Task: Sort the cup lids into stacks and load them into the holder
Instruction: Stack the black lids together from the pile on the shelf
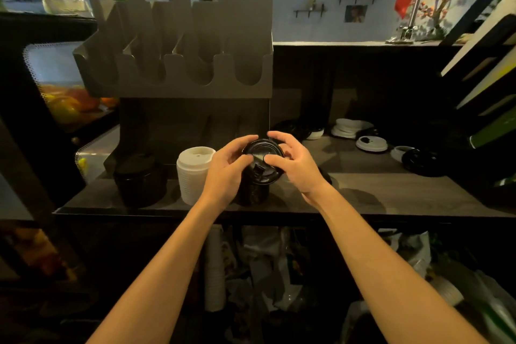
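Note:
A black lid (262, 159) sits on top of a black lid stack (252, 190) at the counter's middle. My left hand (227, 166) and my right hand (293, 160) grip this top lid from either side, thumbs on its face. Left of it stands a white lid stack (192, 176), and further left another black stack (139, 183). The grey lid holder (178, 75) with several slots rises behind them. Loose lids lie to the right: white ones (349, 127), a white lid with a black insert (371, 144), and black ones (423, 162).
The wooden counter (377, 190) has a front edge near my forearms. A tray of oranges (69, 103) sits at the left. Dark shelving and angled boards (488, 86) stand at the right. Bags and cup sleeves (215, 268) fill the space below.

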The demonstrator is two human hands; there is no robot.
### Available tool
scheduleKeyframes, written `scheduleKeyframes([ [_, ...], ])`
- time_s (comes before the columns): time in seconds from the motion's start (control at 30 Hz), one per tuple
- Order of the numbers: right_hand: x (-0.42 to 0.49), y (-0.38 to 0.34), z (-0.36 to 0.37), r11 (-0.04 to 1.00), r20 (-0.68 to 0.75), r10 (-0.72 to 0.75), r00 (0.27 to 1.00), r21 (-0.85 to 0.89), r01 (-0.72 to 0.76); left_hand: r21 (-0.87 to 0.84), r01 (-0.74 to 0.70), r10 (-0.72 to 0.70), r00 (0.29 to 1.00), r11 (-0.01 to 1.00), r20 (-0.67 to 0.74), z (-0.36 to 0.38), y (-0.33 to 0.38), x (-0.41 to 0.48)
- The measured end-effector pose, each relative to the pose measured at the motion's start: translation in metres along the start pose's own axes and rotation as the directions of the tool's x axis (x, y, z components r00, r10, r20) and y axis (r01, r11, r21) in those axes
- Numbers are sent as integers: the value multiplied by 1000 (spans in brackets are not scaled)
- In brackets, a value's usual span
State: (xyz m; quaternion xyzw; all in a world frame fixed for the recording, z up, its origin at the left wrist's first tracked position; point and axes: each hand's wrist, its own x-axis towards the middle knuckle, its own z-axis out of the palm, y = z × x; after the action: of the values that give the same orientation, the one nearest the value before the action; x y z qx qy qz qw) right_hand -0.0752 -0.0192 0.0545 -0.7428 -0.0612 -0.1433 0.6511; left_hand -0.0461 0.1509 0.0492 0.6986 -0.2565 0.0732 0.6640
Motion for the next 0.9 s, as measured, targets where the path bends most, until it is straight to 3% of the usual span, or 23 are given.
scheduleKeyframes([
  [0.07, 5, -5, -1, 1000, 7, -8, 1000, 21, 7, 33, -40, 40, 999, 999, -24, 2, 1, 3],
  [0.17, 9, -6, 0, 952, -135, 111, 985, 299, -67, -33, -47, 44, 995, 998, -87, 10, -3, -2],
  [0.23, 8, 1, 2, 887, -97, 182, 979, 445, -121, -52, -42, 37, 996, 998, -86, 14, -7, -5],
  [0.27, 7, 3, 4, 887, -67, 192, 979, 438, -144, -49, -39, 35, 996, 998, -77, 16, -8, -6],
  [0.43, 10, 6, 1, 991, -32, 27, 999, 130, -22, -6, 14, -14, 998, 1000, -57, 8, -10, 1],
  [0.53, 13, 0, -1, 999, 10, -4, 1000, 33, 4, 193, -46, 63, 995, 980, -82, 3, -9, 5],
  [0.67, 14, 7, 7, 995, -145, 71, 987, 78, -60, 414, -169, 244, 960, 894, -136, 7, -17, -5],
  [0.8, 16, 24, 22, 984, -328, 94, 940, -116, -139, 511, -173, 250, 965, 842, -84, 12, -34, -17],
  [0.9, 23, 31, 31, 949, -360, 39, 932, -278, -147, 514, -133, 216, 971, 848, -104, 12, -41, -20],
])
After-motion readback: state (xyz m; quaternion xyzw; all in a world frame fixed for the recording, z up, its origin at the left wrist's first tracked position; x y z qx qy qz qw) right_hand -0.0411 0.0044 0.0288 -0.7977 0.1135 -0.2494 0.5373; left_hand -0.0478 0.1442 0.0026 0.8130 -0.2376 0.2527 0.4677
